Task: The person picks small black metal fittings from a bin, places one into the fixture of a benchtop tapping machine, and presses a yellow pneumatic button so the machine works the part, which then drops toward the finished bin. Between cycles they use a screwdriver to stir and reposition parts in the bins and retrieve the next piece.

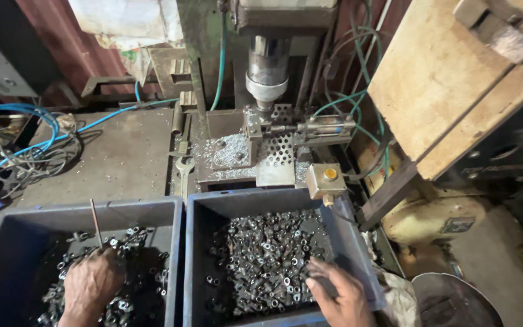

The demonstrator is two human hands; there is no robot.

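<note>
Two dark blue plastic bins sit side by side at the bottom of the head view. My left hand [91, 283] rests palm down in the left bin [13, 227], its fingers curled over a heap of small dark metal bushings [131, 237]; whether it grips any is hidden. A thin metal rod [95, 222] stands up just beyond its knuckles. My right hand [341, 293] lies with spread fingers on the pile of small metal bushings [261, 254] in the right bin [243, 200], near its right wall.
Behind the bins stands a drill press with a chrome spindle [267, 72] over a perforated fixture [278, 151] strewn with metal chips. A small box with a yellow button [325, 180] sits at the right bin's corner. Blue hoses and cables [28, 142] lie left; a wooden board [455, 79] leans right.
</note>
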